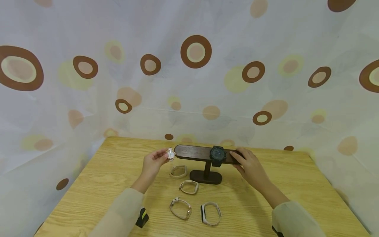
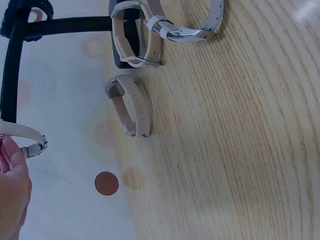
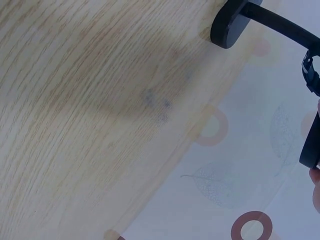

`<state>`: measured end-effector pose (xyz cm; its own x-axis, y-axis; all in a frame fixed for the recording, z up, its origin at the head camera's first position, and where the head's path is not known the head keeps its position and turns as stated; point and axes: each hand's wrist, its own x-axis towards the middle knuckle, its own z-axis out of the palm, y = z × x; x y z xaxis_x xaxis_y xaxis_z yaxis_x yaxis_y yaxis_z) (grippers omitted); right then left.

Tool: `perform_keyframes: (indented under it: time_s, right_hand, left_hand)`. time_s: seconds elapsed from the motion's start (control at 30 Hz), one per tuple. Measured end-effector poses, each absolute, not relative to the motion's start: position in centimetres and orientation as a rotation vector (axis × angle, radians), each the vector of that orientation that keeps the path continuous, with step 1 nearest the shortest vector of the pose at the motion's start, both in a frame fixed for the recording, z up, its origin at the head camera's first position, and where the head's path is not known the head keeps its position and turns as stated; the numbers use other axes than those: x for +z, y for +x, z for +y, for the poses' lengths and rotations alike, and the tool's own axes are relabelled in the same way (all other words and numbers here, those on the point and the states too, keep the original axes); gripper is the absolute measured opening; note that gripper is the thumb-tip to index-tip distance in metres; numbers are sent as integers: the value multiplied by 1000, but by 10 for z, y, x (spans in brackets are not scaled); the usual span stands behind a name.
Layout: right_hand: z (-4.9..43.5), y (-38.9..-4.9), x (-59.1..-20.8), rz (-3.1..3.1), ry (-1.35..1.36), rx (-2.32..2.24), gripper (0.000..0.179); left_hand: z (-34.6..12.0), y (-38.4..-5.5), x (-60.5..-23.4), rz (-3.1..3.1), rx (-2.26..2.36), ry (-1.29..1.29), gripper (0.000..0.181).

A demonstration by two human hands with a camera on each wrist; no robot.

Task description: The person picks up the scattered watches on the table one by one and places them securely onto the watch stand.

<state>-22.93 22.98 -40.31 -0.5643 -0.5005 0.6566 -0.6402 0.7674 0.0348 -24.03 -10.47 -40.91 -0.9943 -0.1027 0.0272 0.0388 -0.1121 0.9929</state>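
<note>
A dark wooden watch stand (image 1: 192, 152) with a T-shaped bar rises from the table. Beside the bar's left end, my left hand (image 1: 152, 164) pinches a small white-faced watch (image 1: 171, 154); its pale strap (image 2: 25, 131) hangs looped and buckled in the left wrist view. Around the right part of the bar sits a chunky black watch (image 1: 217, 154). My right hand (image 1: 251, 168) grips the bar's right end, fingers over the top and thumb lower at the near side. In the right wrist view only a sliver of that hand shows at the bar end (image 3: 311, 150).
In front of the stand lie several looped bands: a beige one (image 1: 178, 171), a pale watch (image 1: 189, 187), a thin-strapped watch (image 1: 180, 209) and a white-and-black band (image 1: 211, 214). A patterned curtain (image 1: 165, 121) hangs behind the wooden table (image 1: 97, 184).
</note>
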Motion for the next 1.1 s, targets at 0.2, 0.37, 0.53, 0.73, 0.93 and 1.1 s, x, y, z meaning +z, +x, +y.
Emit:
perform_keyframes:
  time_s: [0.2,0.37,0.53,0.73,0.93,1.1]
  right_hand:
    - [230,-228,-402,-2295,848,284,49]
    - [229,-228,-402,-2287,854,300,49]
    - [228,-230,-402,-2286,856,303,48]
    - [226,-228,-403,-2300,863,310,48]
    - [226,-228,-404,-2308,853,334,48]
    - [227,-228,-402,-2309,844,344,48]
  left_hand:
    - [-103,-245,-404,-2038,-2249,61,27]
    - [-101,-249,-400,-2047,-2242,48,26]
    - [-99,-252,-398,-2038,-2242,30,25]
    - [-96,-253,-397,-2064,-2243,25,24]
    - [-92,-252,-396,-2083,-2219,13,24]
    - [-89,-254,-398,-2088,-2181,9,23]
